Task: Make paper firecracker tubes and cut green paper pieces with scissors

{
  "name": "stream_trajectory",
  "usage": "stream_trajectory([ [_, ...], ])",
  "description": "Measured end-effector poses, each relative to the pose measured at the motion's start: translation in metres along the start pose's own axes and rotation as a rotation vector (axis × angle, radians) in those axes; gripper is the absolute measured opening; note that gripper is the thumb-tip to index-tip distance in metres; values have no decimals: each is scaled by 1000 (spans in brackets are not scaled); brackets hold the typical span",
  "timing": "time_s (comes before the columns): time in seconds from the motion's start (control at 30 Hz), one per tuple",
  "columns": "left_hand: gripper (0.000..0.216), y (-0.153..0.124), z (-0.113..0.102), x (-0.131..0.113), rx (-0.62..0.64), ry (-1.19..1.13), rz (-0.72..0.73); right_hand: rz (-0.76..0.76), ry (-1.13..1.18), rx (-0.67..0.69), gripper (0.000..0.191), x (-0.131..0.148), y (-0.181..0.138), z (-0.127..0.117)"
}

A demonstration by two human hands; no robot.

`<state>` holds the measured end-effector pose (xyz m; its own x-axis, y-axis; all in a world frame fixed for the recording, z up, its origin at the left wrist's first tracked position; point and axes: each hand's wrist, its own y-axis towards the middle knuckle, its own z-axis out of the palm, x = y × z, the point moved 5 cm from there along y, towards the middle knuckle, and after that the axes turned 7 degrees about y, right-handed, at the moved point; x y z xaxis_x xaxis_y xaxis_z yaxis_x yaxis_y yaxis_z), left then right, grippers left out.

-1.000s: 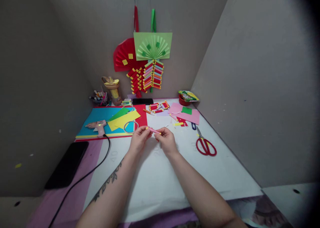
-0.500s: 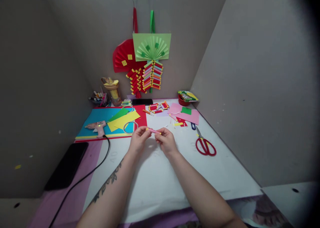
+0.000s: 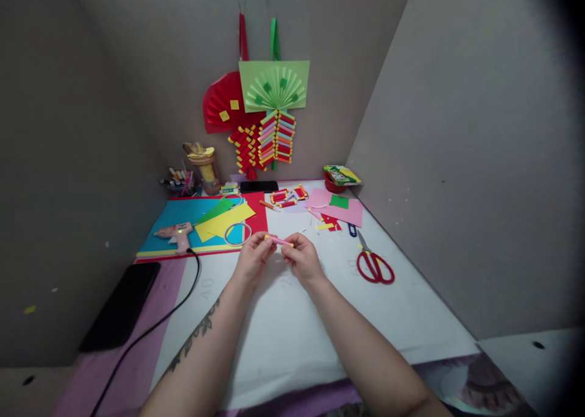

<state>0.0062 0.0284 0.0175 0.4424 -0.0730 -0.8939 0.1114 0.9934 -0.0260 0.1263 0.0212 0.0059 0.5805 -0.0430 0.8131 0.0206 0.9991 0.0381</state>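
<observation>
Both of my hands meet above the white tabletop (image 3: 283, 325) and pinch a small pink paper roll with yellow ends (image 3: 278, 241). My left hand (image 3: 253, 260) grips its left end with closed fingers. My right hand (image 3: 302, 260) pinches the right end. The roll lies nearly level between them, a little above the table. A clear tape ring (image 3: 238, 233) lies just beyond my left hand on the coloured paper.
Red scissors (image 3: 375, 264) lie to the right. A pink glue gun (image 3: 176, 233) with a black cable rests on blue, yellow and red paper sheets (image 3: 183, 216). A black phone (image 3: 119, 304) lies at left. Finished paper rolls (image 3: 287, 196), pink paper (image 3: 338, 210) and hanging fan decorations (image 3: 260, 109) are at the back.
</observation>
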Motion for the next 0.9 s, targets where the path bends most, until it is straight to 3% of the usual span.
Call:
stream_trajectory([
  [0.27,21,3,-2,6,37,-44,-12,-40,-66,24,20,1,-1,1],
  [0.53,25,3,1,16,-8,-114,-77,-128,-228,31,20,-1,-1,3],
  [0.73,21,7,-5,7,-69,-155,-46,-107,-213,210,34,2,-5,11],
  [0.9,24,5,-8,7,-12,-136,-153,-50,-125,47,25,-3,4,-8],
])
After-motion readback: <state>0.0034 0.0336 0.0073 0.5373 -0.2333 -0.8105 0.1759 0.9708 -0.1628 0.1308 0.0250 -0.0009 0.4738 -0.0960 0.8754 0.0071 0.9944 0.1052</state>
